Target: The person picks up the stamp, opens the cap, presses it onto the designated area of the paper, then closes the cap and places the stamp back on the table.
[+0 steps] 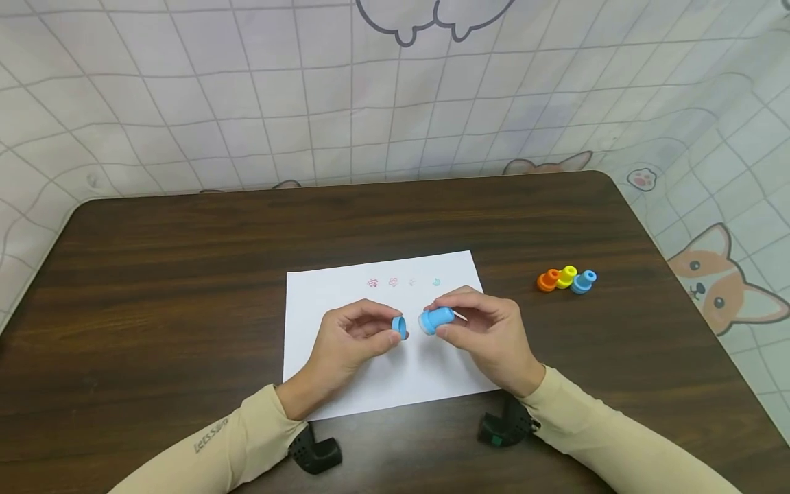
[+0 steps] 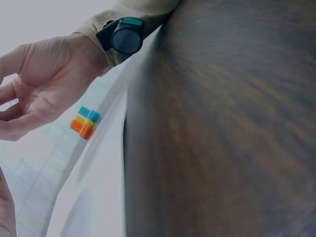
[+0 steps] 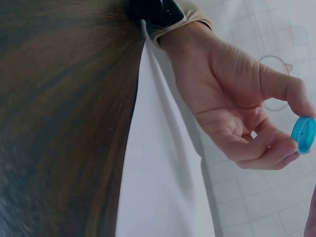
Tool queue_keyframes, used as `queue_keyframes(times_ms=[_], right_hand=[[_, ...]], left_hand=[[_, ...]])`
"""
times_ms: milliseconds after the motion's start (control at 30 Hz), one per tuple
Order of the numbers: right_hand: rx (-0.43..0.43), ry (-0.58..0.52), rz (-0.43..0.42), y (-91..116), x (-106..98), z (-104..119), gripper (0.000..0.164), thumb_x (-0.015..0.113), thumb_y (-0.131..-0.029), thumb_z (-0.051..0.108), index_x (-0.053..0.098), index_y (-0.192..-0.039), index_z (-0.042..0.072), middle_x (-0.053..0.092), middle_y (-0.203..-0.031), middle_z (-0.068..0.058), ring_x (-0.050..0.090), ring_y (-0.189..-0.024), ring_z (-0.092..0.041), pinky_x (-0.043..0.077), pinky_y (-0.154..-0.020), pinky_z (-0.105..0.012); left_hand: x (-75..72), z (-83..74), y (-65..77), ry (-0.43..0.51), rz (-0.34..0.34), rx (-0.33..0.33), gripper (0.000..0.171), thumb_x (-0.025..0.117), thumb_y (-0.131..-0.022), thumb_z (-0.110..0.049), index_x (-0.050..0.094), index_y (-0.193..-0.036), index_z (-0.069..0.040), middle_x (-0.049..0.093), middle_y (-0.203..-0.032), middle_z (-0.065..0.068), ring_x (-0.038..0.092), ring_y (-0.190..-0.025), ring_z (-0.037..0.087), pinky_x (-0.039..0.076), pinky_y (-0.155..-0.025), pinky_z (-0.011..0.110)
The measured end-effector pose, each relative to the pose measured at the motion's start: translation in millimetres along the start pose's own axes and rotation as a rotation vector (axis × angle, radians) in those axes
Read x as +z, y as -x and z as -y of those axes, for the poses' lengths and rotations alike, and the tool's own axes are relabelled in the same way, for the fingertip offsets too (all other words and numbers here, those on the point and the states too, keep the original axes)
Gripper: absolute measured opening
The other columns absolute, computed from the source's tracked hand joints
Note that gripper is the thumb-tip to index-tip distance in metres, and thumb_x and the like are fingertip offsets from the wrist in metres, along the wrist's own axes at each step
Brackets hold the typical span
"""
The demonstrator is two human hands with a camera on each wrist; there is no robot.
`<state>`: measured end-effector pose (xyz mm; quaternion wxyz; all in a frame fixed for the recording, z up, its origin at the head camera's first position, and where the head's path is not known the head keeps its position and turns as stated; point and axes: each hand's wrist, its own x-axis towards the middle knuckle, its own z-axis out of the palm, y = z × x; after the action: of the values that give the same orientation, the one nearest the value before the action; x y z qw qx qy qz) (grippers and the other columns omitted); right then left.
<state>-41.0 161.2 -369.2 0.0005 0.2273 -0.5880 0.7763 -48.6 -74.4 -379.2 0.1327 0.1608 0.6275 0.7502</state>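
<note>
Blue stamp [image 1: 437,320], stubby, pale-ended, is pinched by right grip [image 1: 495,336]; shallow blue cap [image 1: 397,327] held by left grip [image 1: 345,337].

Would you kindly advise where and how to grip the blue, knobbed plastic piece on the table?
I'd pinch the blue piece by its narrow knob, from above and the right: the knob juts up from a wider base, and the yellow knobbed plastic piece crowds its left.

Three small pieces [image 1: 566,277], orange, yellow and blue, sit close together on the dark wood-grain surface [image 1: 185,295]; beyond it, pale grid-patterned cloth [image 1: 333,103] bears a printed dog's head [image 1: 710,285] and paw [image 1: 642,180].
</note>
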Motion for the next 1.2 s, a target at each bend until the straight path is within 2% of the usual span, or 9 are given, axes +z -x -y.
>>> queue_keyframes(times_ms=[100,167,233,333,400,467,767,933,1200], right_hand=[[0.003,0.010,-0.021,-1.2,-0.8,1.9,0.037,0.071,-0.088,-0.014,0.078,-0.113,0.013,0.077,-0.108,0.003,0.072,-0.102,-0.013,0.063,-0.090,-0.024],[0.000,0.026,-0.030,-1.6,-2.1,3.0,0.034,0.070,-0.089,-0.012,0.078,-0.115,0.009,0.077,-0.107,0.003,0.072,-0.102,-0.013,0.062,-0.090,-0.023],[0.002,0.035,-0.036,-2.2,-3.0,4.6,0.032,0.071,-0.089,-0.011,0.077,-0.116,0.006,0.077,-0.107,0.004,0.072,-0.103,-0.013,0.062,-0.090,-0.023],[-0.006,0.039,-0.034,-3.2,-5.0,6.3,0.032,0.071,-0.090,-0.010,0.077,-0.116,0.007,0.076,-0.108,0.003,0.072,-0.104,-0.014,0.062,-0.091,-0.024],[-0.009,0.035,-0.035,-3.9,-6.1,7.6,0.034,0.071,-0.090,-0.010,0.077,-0.116,0.012,0.076,-0.109,0.003,0.072,-0.105,-0.014,0.062,-0.091,-0.024],[-0.012,0.032,-0.038,-4.5,-7.3,8.6,0.035,0.071,-0.090,-0.010,0.077,-0.115,0.014,0.075,-0.110,0.003,0.072,-0.105,-0.014,0.062,-0.092,-0.024],[-0.066,0.016,-0.078,-8.3,-12.2,10.5,0.036,0.068,-0.089,-0.014,0.073,-0.120,0.003,0.075,-0.113,-0.001,0.073,-0.106,-0.016,0.061,-0.094,-0.026],[-0.059,0.006,-0.117,-10.5,-14.8,12.1,0.035,0.067,-0.089,-0.015,0.071,-0.117,0.006,0.075,-0.112,-0.002,0.074,-0.105,-0.016,0.061,-0.095,-0.026],[-0.076,0.011,-0.136,-14.9,-20.2,14.0,0.036,0.066,-0.087,-0.020,0.072,-0.113,0.004,0.077,-0.110,-0.005,0.074,-0.102,-0.019,0.062,-0.094,-0.026]], left_hand=[[-1.1,-2.8,-0.9,0.029,-0.003,0.000,0.045,0.082,-0.088,-0.009,0.062,-0.119,0.018,0.077,-0.096,-0.011,0.076,-0.088,0.005,0.062,-0.082,0.020],[-1.7,-4.5,-1.0,0.050,-0.003,0.003,0.043,0.082,-0.088,-0.008,0.063,-0.118,0.016,0.077,-0.096,-0.010,0.076,-0.088,0.005,0.062,-0.083,0.021],[-2.6,-5.8,-0.6,0.076,0.001,0.006,0.035,0.081,-0.088,-0.006,0.067,-0.115,0.010,0.077,-0.096,-0.008,0.076,-0.088,0.006,0.063,-0.084,0.022],[-4.3,-7.2,0.2,0.105,0.008,0.015,0.023,0.079,-0.088,-0.002,0.073,-0.110,-0.006,0.077,-0.096,-0.007,0.077,-0.088,0.007,0.063,-0.084,0.022],[-5.9,-7.9,0.9,0.124,0.013,0.014,0.025,0.077,-0.089,0.000,0.074,-0.108,-0.015,0.077,-0.096,-0.007,0.077,-0.088,0.007,0.063,-0.084,0.023],[-8.0,-8.7,1.7,0.137,0.015,0.012,0.026,0.077,-0.089,0.000,0.074,-0.107,-0.019,0.077,-0.096,-0.007,0.077,-0.088,0.008,0.063,-0.084,0.023],[-26.9,-10.4,8.9,0.122,0.002,0.024,0.026,0.072,-0.092,0.002,0.074,-0.109,-0.017,0.076,-0.094,-0.007,0.077,-0.088,0.014,0.063,-0.086,0.026],[-38.7,-11.2,13.7,0.081,-0.043,0.005,0.027,0.068,-0.094,0.004,0.074,-0.109,-0.017,0.076,-0.095,-0.007,0.077,-0.088,0.014,0.064,-0.086,0.027],[-50.5,-15.1,16.9,0.202,-0.059,0.012,0.030,0.062,-0.097,0.008,0.075,-0.110,-0.016,0.076,-0.099,-0.007,0.075,-0.090,0.010,0.063,-0.088,0.023]])
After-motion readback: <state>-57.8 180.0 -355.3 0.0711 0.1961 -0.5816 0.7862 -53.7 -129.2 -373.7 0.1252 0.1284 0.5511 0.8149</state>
